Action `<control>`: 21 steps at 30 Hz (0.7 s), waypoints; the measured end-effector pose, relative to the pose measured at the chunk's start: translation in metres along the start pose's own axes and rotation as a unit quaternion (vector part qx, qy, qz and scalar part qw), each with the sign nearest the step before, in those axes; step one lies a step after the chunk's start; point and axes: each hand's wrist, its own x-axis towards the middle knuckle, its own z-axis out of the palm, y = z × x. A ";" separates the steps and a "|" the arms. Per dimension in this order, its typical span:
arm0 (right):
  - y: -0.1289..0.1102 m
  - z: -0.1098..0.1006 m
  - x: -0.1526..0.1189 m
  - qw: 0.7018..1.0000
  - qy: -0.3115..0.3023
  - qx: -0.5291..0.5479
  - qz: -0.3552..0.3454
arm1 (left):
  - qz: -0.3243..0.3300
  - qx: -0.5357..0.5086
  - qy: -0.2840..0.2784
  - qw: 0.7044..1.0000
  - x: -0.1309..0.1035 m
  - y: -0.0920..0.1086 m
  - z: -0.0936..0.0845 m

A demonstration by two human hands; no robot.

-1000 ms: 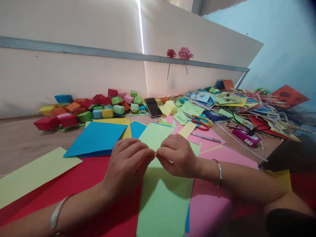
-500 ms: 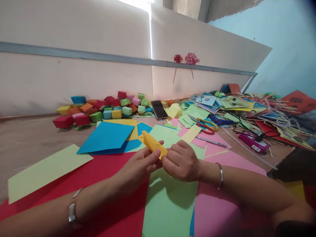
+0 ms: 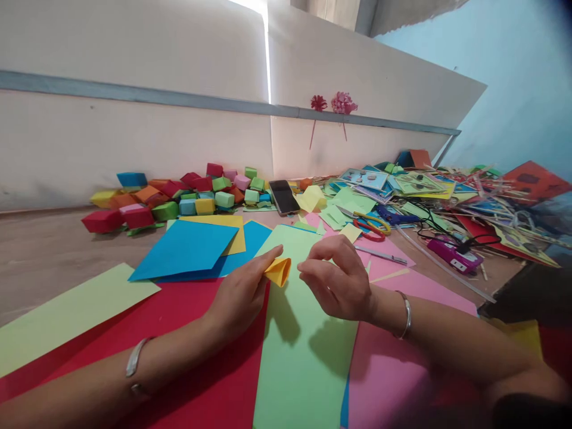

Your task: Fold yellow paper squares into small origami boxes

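Observation:
My left hand point(image 3: 241, 292) grips a small folded piece of yellow paper point(image 3: 279, 272), whose open, flared end points right toward my other hand. Just right of it, my right hand point(image 3: 337, 277) is raised with the fingers curled and a gap between them and the paper; nothing shows in it. Beneath both hands lies a light green sheet point(image 3: 304, 357). A red sheet point(image 3: 201, 351) spreads under my left forearm and a pink sheet point(image 3: 384, 369) under my right. Folded blue paper point(image 3: 187, 247) rests beyond my left hand.
Paper cubes point(image 3: 165, 196) in several colours line the wall, beside a phone point(image 3: 284, 198). Scissors point(image 3: 370, 225), a craft knife point(image 3: 382, 255), a blue glue gun point(image 3: 397, 215) and a purple device with a cable point(image 3: 456, 255) lie right. Decorated cards point(image 3: 415, 185) pile up behind.
My right hand has let go of the yellow paper and moved slightly away to the right. The paper has been turned in my left hand, so its open end now shows.

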 end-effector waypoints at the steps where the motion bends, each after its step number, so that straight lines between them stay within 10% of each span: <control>1: 0.000 -0.001 0.001 1.000 -0.003 0.005 0.000 | -0.001 0.020 0.000 1.000 0.000 -0.001 0.000; 14: 0.011 0.001 0.000 0.995 -0.093 -0.030 0.006 | 0.059 0.050 -0.007 0.997 0.001 -0.001 0.001; 21: 0.015 -0.007 0.003 0.966 -0.166 -0.137 -0.146 | 0.072 0.064 -0.032 0.995 -0.001 -0.004 0.003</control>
